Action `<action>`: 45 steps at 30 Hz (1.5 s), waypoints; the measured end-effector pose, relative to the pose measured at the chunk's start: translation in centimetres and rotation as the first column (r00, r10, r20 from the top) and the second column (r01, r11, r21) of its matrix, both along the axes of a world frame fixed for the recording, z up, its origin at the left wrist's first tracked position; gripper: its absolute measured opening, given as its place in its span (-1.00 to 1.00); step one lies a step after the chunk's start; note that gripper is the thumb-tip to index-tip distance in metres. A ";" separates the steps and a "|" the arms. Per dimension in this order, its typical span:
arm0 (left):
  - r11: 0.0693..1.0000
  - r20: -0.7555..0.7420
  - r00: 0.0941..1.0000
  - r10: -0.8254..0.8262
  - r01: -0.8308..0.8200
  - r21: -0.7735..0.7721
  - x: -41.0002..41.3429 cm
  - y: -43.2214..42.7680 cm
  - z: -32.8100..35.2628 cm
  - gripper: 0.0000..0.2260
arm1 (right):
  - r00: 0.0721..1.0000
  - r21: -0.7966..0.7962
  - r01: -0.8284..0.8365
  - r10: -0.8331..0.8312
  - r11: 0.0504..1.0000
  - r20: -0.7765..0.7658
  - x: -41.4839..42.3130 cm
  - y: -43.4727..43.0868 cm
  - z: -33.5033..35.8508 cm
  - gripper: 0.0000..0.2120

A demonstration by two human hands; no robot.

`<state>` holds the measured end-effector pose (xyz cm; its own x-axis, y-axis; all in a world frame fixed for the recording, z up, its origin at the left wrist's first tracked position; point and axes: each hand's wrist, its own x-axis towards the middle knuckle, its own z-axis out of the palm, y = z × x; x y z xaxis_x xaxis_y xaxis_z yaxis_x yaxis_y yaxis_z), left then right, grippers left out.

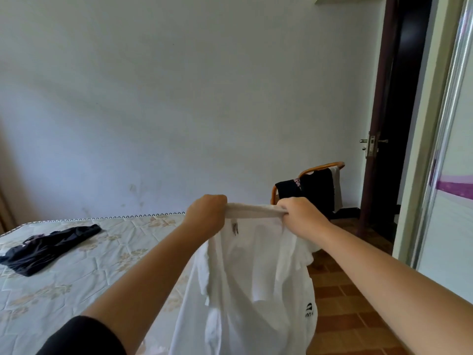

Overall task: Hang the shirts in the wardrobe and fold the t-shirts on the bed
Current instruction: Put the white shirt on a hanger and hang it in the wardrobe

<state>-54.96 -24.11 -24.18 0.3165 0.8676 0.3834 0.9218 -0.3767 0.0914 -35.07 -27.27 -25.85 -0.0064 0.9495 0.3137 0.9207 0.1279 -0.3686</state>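
While both arms reach forward from the bottom of the view, the left hand and the right hand each close in a fist on the neckband of a white t-shirt, pulling that band taut and level between them, just below the middle of the frame. The left fist sits at about 7 o'clock from centre, the right at about 5 o'clock.

The t-shirt hangs in the air with its long axis running straight down, neck at 12 o'clock and body toward 6 o'clock. A small label shows inside the neck, and a dark logo sits low on its right edge. The garment hangs over the near corner of the bed and the brown tiled floor.

Its hem is cut off by the bottom edge of the frame, and the sleeves are lost in the folds. The fingertips are tucked out of sight behind the cloth. The logo lettering is too small to read in full.

At 8 o'clock a dark garment lies crumpled on the bed. At 4 o'clock a wooden chair carries dark clothes; a dark door stands at 2 o'clock.
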 end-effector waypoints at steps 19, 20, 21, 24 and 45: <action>0.875 0.042 0.997 0.063 -0.076 0.479 2.7 -0.9 15.2 -0.83 | 0.962 0.366 0.127 -0.204 0.922 0.179 0.7 -0.6 16.3 -0.78; 0.853 0.032 0.996 0.089 -0.093 0.514 2.1 -0.7 14.9 -0.84 | 0.962 0.423 0.163 -0.238 0.891 0.132 1.4 -0.5 16.1 -0.78; 0.828 0.044 0.994 0.098 -0.106 0.550 1.8 -0.7 14.8 -0.85 | 0.966 0.479 0.189 -0.251 0.857 0.067 2.0 -0.3 16.1 -0.78; 0.817 0.127 0.990 0.058 -0.120 0.564 2.0 -1.2 15.4 -0.87 | 0.974 0.616 0.199 -0.221 0.762 -0.042 1.8 -0.5 17.3 -0.85; 0.967 0.122 0.982 0.143 -0.165 0.192 0.4 2.3 11.3 -0.73 | 0.935 0.152 0.331 -0.302 0.931 -0.183 5.8 0.1 14.6 -0.79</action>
<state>-54.59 -21.77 -12.89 0.1332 0.8047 0.5786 0.9593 -0.2514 0.1288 -29.24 -27.18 -11.23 0.3471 0.8227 0.4503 0.8578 -0.0844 -0.5071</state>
